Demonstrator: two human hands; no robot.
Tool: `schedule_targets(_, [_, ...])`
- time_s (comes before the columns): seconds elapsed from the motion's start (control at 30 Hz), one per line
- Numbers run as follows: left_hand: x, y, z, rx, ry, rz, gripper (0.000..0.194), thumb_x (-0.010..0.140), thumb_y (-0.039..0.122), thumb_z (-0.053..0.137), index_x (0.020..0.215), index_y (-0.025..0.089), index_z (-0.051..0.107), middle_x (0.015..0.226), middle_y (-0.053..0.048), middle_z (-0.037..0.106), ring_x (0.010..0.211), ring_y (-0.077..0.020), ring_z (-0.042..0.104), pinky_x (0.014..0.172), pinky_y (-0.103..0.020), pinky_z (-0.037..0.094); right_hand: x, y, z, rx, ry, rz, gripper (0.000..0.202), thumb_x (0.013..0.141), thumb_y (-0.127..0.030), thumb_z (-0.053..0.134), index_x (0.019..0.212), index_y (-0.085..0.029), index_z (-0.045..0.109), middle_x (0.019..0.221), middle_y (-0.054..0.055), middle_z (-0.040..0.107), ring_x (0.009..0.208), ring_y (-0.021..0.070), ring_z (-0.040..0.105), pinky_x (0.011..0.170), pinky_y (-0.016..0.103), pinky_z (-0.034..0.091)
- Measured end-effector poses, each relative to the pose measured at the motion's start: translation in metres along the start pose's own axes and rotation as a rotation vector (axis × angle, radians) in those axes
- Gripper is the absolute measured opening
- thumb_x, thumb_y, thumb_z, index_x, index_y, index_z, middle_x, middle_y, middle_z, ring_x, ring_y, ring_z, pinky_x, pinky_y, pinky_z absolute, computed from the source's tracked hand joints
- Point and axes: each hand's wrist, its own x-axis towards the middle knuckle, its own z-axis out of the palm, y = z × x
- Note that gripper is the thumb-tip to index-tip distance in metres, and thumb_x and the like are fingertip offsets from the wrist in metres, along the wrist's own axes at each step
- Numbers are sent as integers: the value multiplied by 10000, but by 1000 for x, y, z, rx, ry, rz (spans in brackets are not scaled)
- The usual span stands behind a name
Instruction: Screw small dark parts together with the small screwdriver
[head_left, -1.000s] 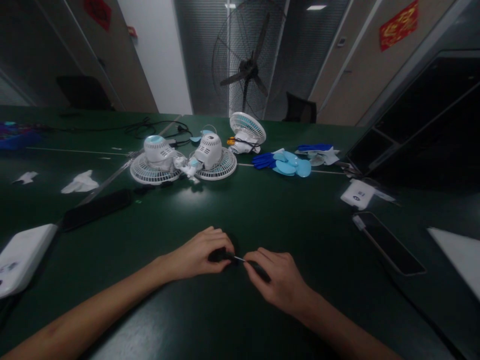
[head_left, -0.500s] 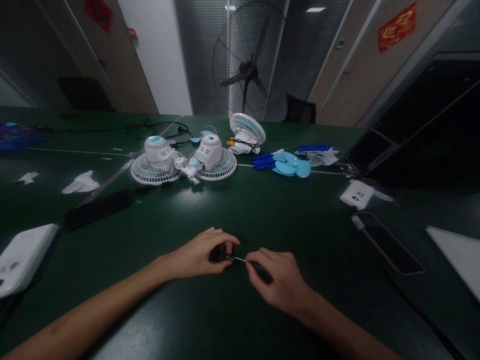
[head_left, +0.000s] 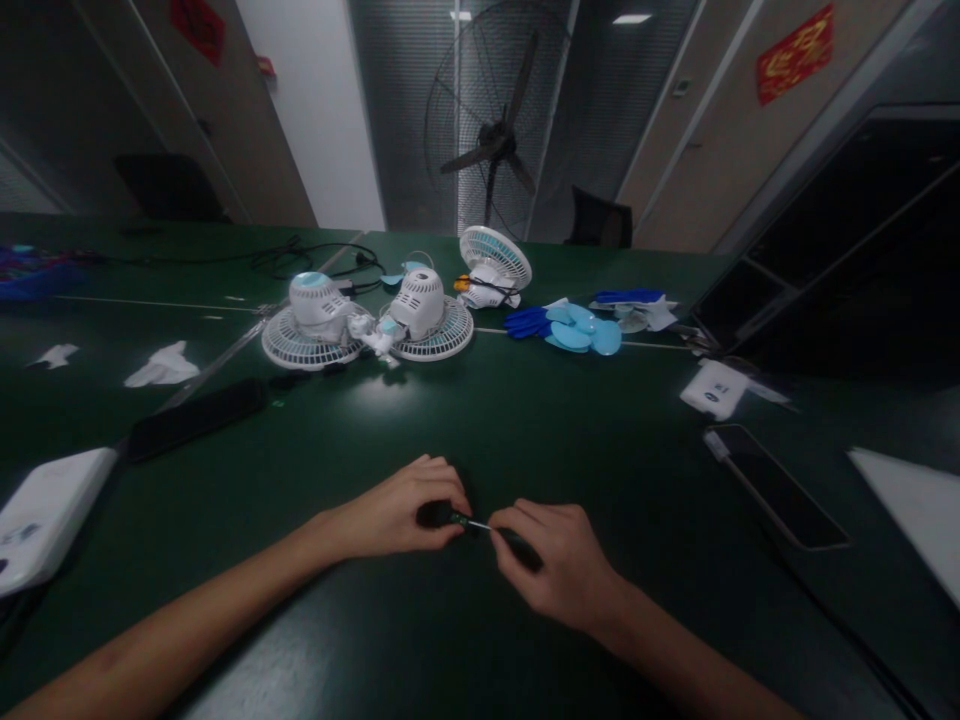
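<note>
Just above the dark green table, my left hand is closed on a small green part between thumb and fingers. My right hand grips a screwdriver with a dark handle, and its thin metal shaft points left. The tip meets the green part or lies right beside it; the exact contact is too small to make out.
White fans lie beyond my hands, with light blue blades and blue gloves to their right. A phone and a white device are at the right. Another white device sits left, near a black case.
The fingers of my left hand have closed in and curled lower around the green part. My right hand and the screwdriver have shifted very slightly left.
</note>
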Motion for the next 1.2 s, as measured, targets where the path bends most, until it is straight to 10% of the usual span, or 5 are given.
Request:
schedule_targets(0.8, [-13,1,-15,23,-110,14,189,1059,307,636,1239,269,678,1204,-67,649,1166,-230,595,1113,-396,410,-3,4,3,10,63,-2,170,1078,-249,542,1169,-228,685,955,9,737,743,147,675,649,276,432])
schedule_targets(1.2, [-62,-115,-100,277,325,-309,333,1079,464,529,1249,235,701,1232,-88,635,1110,-266,621,970,-414,529,-4,4,2,52,49,-14,175,1077,-239,554,1181,-216,693,928,7,724,716,133,651,630,262,437])
